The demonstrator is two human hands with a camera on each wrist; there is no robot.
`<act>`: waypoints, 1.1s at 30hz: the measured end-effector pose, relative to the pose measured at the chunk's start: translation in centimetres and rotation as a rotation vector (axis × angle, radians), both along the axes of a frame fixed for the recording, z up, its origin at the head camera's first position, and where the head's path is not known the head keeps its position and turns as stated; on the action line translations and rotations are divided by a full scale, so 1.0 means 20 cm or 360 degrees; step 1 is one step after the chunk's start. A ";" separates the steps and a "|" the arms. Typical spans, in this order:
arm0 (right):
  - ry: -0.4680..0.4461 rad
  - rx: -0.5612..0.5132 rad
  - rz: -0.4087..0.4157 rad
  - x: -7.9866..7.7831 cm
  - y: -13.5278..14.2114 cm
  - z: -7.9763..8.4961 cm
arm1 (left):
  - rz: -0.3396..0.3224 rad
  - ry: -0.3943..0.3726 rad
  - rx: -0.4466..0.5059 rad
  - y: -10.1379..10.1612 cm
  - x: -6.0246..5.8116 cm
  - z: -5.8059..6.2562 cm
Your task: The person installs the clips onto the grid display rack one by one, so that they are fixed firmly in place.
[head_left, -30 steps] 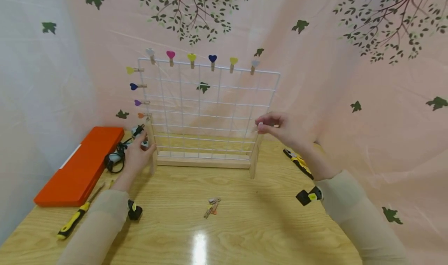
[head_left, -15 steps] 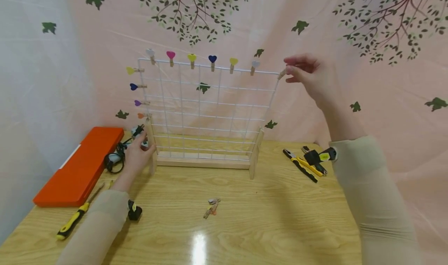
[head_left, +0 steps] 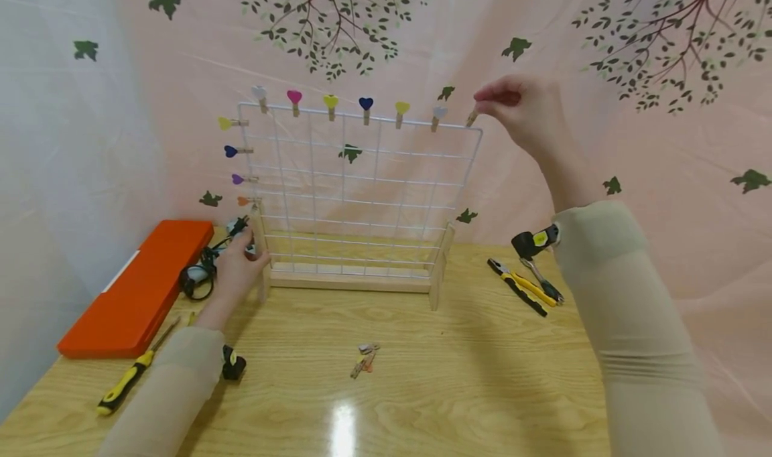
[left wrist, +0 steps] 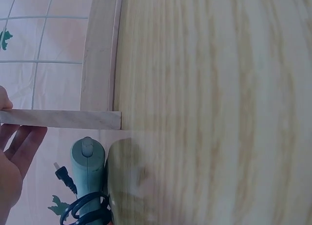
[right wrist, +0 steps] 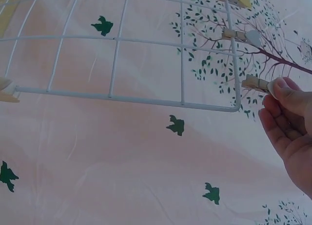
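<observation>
A clothespin (head_left: 472,118) is pinched between the thumb and fingers of the right hand (head_left: 527,112), near the upper right corner of the wire grid (right wrist: 146,101); from the right wrist, a narrow gap is seen between it and the top bar. Its outer end is covered by the fingers. Heart clothespins (head_left: 366,103) are clipped along the top bar and down the side above the left hand (head_left: 237,269), by which a post of the wooden stand (head_left: 350,285) is gripped. A corded turquoise tool (left wrist: 87,169), partly blocked by that hand in the head view, is shown more plainly from the left wrist. Left of the left hand, an orange box (head_left: 139,289) is laid, its contents hidden, with a screwdriver (head_left: 129,383) nearby. Between the hands and nearer the wearer, loose clothespins (head_left: 364,361) are heaped on the table (head_left: 452,390). Below the right hand, pliers (head_left: 509,279) are seen beside a dark-handled tool (head_left: 549,289).
</observation>
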State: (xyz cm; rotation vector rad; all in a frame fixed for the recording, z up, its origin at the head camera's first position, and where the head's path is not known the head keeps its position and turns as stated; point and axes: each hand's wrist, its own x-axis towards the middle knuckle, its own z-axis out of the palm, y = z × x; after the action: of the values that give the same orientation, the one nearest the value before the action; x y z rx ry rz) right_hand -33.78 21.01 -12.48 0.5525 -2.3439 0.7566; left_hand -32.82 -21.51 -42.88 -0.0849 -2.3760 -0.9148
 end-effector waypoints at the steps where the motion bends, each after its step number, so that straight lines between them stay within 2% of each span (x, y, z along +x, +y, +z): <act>1: -0.0011 0.0009 -0.0005 -0.01 -0.01 0.00 | 0.0005 0.0008 -0.0004 0.00 0.00 0.00; 12: -0.0097 0.0159 -0.0015 -0.03 -0.04 -0.02 | -0.0010 0.0041 -0.0041 0.00 0.00 -0.01; 20: -0.0152 0.0049 0.0010 -0.04 -0.04 -0.04 | -0.0028 0.0006 -0.0011 -0.02 0.00 -0.01; 23: -0.0120 -0.0015 0.0027 -0.02 -0.03 -0.05 | -0.0048 -0.0001 0.0002 -0.02 0.00 -0.02; 26: -0.0031 -0.0111 0.0123 0.01 -0.02 -0.07 | -0.0055 0.0007 0.0011 -0.02 0.00 -0.02; 28: 0.0045 -0.0150 0.0253 0.05 -0.02 -0.09 | -0.0055 0.0016 0.0019 -0.01 0.00 -0.02; 31: 0.0134 -0.0120 0.0468 0.12 -0.04 -0.15 | -0.0058 0.0034 0.0024 -0.01 0.01 -0.02; 33: 0.0121 -0.0042 0.0553 0.16 -0.06 -0.21 | -0.0056 0.0054 0.0021 -0.01 0.01 -0.02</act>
State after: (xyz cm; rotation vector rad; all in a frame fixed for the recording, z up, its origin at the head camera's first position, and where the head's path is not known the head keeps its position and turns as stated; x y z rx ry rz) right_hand -30.51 19.71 -16.70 0.9754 -2.1904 0.9017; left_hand -32.70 -21.75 -43.23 -0.1369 -2.3437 -0.9380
